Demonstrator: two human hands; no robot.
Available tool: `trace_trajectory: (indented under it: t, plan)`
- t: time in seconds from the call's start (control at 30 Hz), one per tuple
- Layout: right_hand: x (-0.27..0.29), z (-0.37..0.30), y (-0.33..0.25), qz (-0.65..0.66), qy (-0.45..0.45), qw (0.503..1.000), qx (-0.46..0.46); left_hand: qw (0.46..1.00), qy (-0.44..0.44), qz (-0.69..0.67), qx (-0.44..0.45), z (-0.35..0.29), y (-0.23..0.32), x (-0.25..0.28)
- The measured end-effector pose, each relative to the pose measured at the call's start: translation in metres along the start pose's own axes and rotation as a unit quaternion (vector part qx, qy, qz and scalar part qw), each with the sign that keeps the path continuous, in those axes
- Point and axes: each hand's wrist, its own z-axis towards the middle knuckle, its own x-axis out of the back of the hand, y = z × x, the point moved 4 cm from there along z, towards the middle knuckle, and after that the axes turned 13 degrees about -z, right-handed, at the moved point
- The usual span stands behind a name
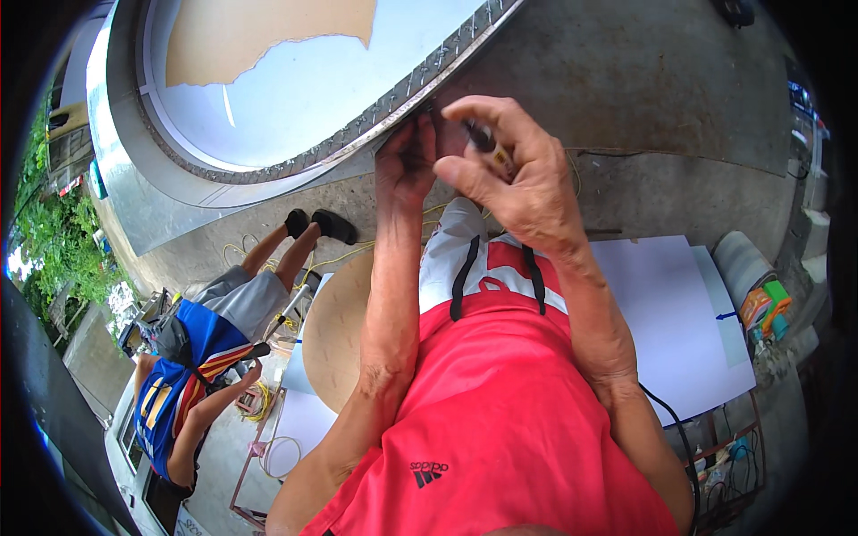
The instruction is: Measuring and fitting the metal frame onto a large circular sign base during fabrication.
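A large curved frame (375,121) fills the upper left, its rim studded with a row of small metal pins or screws. Against the outer side of that rim, my left hand (407,165) has its fingers drawn together in shadow; what they pinch, if anything, is hidden. Just to the right, my right hand (532,183) is curled around a short hand tool (497,161) with a black nose and a pale body. The tool's kind is unclear, and its nose points up and left toward the rim, apart from it.
Torn brown cardboard (268,36) lies on the white panel (313,80) inside the frame. A person (201,357) in a blue top stands at left. White sheets (661,313) lie right of me, near a grey roll (744,259). Yellow cable (237,255) crosses the floor.
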Motion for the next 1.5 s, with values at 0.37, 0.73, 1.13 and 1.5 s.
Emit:
trace_trajectory:
  t: [0.37, 0.73, 1.13, 1.5]
  plan:
    - [-0.034, 0.012, -0.037, -0.113, -0.016, 0.981, 0.156, 0.891, -0.189, 0.386, -0.144, -0.04, -0.022, -0.032]
    - [0.082, -0.03, -0.017, 0.072, 0.008, 0.997, -0.018, 0.949, -0.087, 0.268, 0.144, -0.048, -0.04, 0.02]
    - [0.224, 0.003, 0.043, 0.197, 0.1, 0.975, 0.016, 0.888, -0.052, 0.452, 0.075, -0.061, -0.018, 0.055]
    - [0.282, -0.004, 0.126, 0.24, 0.118, 0.954, -0.138, 0.947, 0.069, 0.31, -0.043, -0.086, -0.053, 0.107]
